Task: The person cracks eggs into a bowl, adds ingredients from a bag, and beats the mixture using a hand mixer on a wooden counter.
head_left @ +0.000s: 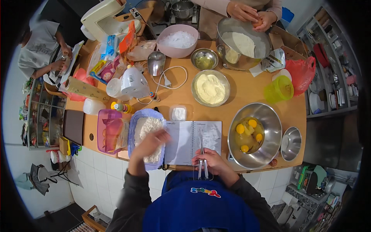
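My left hand [151,142] reaches into a pale blue tub [134,127] of white grated stuff, fingers bent into the contents. My right hand [210,161] is closed on two metal beaters [201,149] that point away from me across an open spiral notebook [193,140]. To the right of the notebook stands a large steel bowl [270,131] with several egg yolks in it. A white hand mixer [133,83] lies further back on the wooden table [239,98], its cord loose beside it.
On the table: a steel bowl of cream [210,89], a pink bowl [177,40], a big steel flour bowl [243,42] under another person's hands [251,15], a green cup [279,89], a small steel bowl [290,143], a pink tub [110,131]. A person [42,50] stands left.
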The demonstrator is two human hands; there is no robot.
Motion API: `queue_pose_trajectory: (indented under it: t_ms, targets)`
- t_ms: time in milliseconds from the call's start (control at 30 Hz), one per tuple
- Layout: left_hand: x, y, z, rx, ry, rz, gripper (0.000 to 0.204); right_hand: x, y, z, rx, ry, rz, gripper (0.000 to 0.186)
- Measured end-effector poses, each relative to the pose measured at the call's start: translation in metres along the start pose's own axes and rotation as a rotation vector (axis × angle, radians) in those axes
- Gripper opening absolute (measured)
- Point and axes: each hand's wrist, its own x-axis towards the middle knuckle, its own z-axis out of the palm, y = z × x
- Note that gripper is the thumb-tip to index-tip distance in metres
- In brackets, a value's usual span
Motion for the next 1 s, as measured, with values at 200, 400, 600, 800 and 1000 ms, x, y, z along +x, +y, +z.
queue_pose_trajectory:
  t_ms: [200,400,600,800,1000]
  targets:
    - [0.066,-0.104,-0.094,-0.512,0.950,0.044,0.057,0.024,0.008,-0.016,-0.180,0.150,-0.148,0.020]
    - [0.129,-0.117,-0.096,-0.312,1.284,0.123,0.088,0.031,0.012,-0.022,-0.254,0.161,-0.224,0.019]
    - [0.157,-0.110,-0.083,-0.274,1.413,0.276,0.103,0.036,0.008,-0.025,-0.398,0.256,-0.192,0.019]
    - [0.164,-0.110,-0.087,-0.228,1.422,0.306,0.110,0.040,0.011,-0.029,-0.851,0.396,-0.337,0.023]
    - [0.173,-0.072,-0.076,-0.248,1.516,0.355,0.112,0.045,0.012,-0.032,-1.410,0.520,-0.557,0.021]
